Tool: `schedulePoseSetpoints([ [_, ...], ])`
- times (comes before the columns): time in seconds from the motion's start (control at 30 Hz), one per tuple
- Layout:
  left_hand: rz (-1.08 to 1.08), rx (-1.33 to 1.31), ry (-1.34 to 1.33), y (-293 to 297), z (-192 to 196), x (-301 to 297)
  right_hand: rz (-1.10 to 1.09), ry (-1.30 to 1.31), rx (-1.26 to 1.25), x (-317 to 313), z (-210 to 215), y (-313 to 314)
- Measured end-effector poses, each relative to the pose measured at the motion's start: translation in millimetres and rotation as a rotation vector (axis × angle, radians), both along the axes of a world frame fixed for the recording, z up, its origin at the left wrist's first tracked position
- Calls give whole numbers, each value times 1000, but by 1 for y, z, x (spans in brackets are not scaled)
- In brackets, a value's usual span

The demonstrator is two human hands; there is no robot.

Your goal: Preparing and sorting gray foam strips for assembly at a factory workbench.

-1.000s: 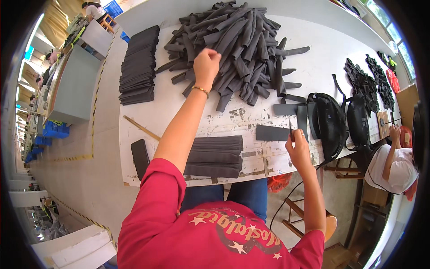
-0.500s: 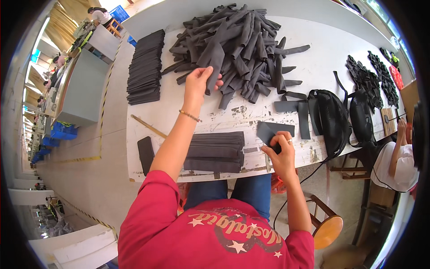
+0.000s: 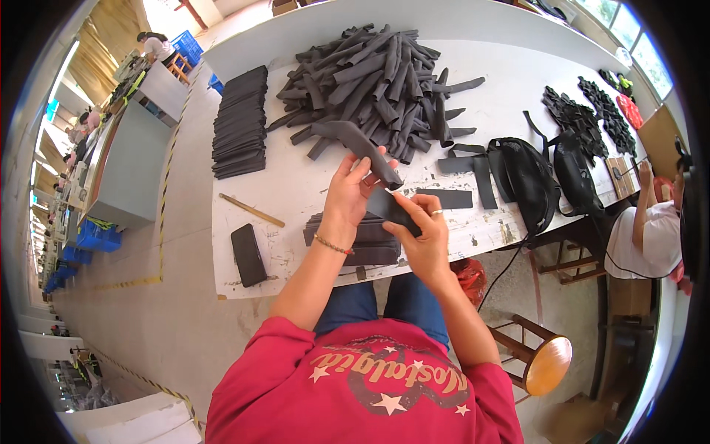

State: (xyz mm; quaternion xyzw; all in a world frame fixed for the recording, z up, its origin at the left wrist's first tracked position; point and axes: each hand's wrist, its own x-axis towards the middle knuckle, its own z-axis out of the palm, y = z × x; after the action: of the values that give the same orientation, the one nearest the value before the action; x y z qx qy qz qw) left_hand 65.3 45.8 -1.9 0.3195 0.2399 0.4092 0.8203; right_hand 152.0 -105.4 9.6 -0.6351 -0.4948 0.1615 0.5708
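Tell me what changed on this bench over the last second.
The left hand left the big pile, drew back toward the body and now holds a long dark strip lifted from it. The right hand came off the flat piece on the table and moved left to meet it, gripping the strip's lower end. The stacks, phone, stick and bags stayed put.

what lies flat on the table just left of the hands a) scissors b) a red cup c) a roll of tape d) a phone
d: a dark phone lies flat near the table's front edge, left of the left hand, which holds a black strip with the right hand.
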Motion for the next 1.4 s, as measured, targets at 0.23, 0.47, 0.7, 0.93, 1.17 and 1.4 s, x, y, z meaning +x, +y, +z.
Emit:
schedulePoseSetpoints([
  [0.23, 69, 4, -252, -37, 13, -7, -251, 281, 132, -19, -23, 22],
  [0.47, 106, -69, -343, -17, 15, -29, -190, 214, 199, 28, -23, -6],
  [0.7, 30, -84, -273, -21, 21, -26, -131, -455, 201, 25, 24, -5],
  [0.93, -45, -57, -238, -25, 22, -32, -183, -799, 222, 38, 41, 0],
  [1.17, -47, -88, -255, -24, 24, -33, -184, -917, 253, 44, 45, -3],
  [1.4, -70, -79, -234, -25, 26, -34, -142, -876, 224, 45, 47, -3],
])
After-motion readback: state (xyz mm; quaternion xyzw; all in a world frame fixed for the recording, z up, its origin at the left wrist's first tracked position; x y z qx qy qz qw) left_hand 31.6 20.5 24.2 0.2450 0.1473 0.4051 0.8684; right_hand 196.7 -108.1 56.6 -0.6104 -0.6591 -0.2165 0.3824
